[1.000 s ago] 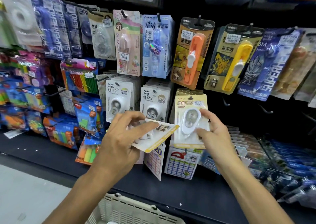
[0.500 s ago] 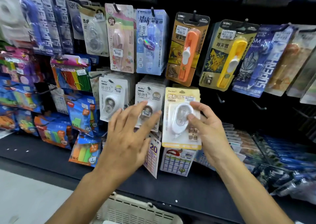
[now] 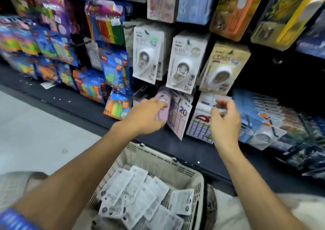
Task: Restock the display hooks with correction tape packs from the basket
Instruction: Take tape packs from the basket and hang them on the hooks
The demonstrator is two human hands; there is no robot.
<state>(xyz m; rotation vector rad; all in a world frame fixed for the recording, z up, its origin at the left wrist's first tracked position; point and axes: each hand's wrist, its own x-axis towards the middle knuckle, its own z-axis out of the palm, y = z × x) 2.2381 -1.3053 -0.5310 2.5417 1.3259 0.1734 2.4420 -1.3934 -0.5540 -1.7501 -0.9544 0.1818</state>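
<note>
Correction tape packs hang in three rows on the hooks: two white ones (image 3: 147,54) (image 3: 186,62) and a cream one (image 3: 223,68). Below them, my left hand (image 3: 146,115) grips the edge of a lilac pack (image 3: 165,96) hanging on the lower row. My right hand (image 3: 225,120) hovers in front of a white card pack (image 3: 200,126), fingers loosely curled and holding nothing I can make out. The beige basket (image 3: 175,161) sits below my arms, with several white correction tape packs (image 3: 137,194) lying face down inside. The picture is motion-blurred.
Orange (image 3: 233,10) and yellow (image 3: 288,18) blister packs hang above. Colourful eraser and highlighter packs (image 3: 112,71) fill the left side. Blue packs (image 3: 260,117) lean at the right. A dark shelf ledge (image 3: 193,152) runs under the display, with pale floor (image 3: 44,133) to the left.
My view has tipped down, bringing the basket into sight. Both hands dropped from the middle row of packs to the lower row; my right hand let go of the cream pack, which now hangs on its hook.
</note>
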